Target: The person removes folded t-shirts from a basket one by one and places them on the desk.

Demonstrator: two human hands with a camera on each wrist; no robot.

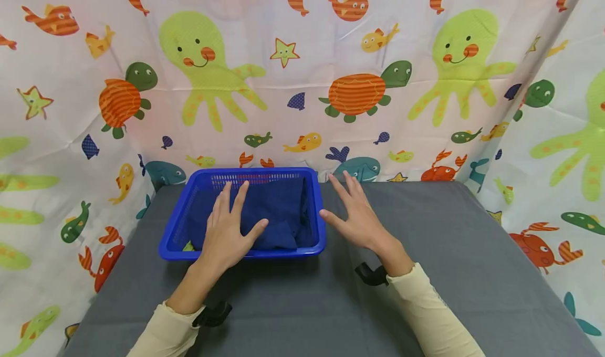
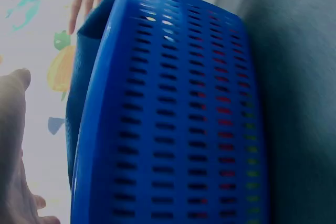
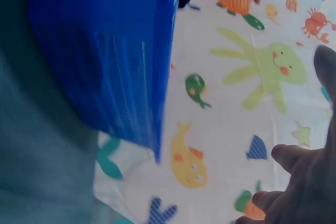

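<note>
A blue plastic basket (image 1: pixel 243 253) with slotted walls stands on the grey table at the back left. Dark blue folded cloth (image 1: pixel 276 210) fills most of it, and a bit of yellow-green (image 1: pixel 188 246) shows at its front left corner. My left hand (image 1: pixel 226 236) is held over the basket's front left part, fingers spread, holding nothing. To the right of the basket, my right hand (image 1: pixel 356 215) hovers with spread fingers and holds nothing. In the left wrist view, red and green show through the slots of the basket wall (image 2: pixel 173 108).
The grey tabletop (image 1: pixel 402 231) spreads out around the basket. A white curtain (image 1: pixel 302 131) printed with sea animals hangs behind the table and along both sides. Each wrist carries a black strap mount (image 1: pixel 371 274) above a cream sleeve (image 1: pixel 425 310).
</note>
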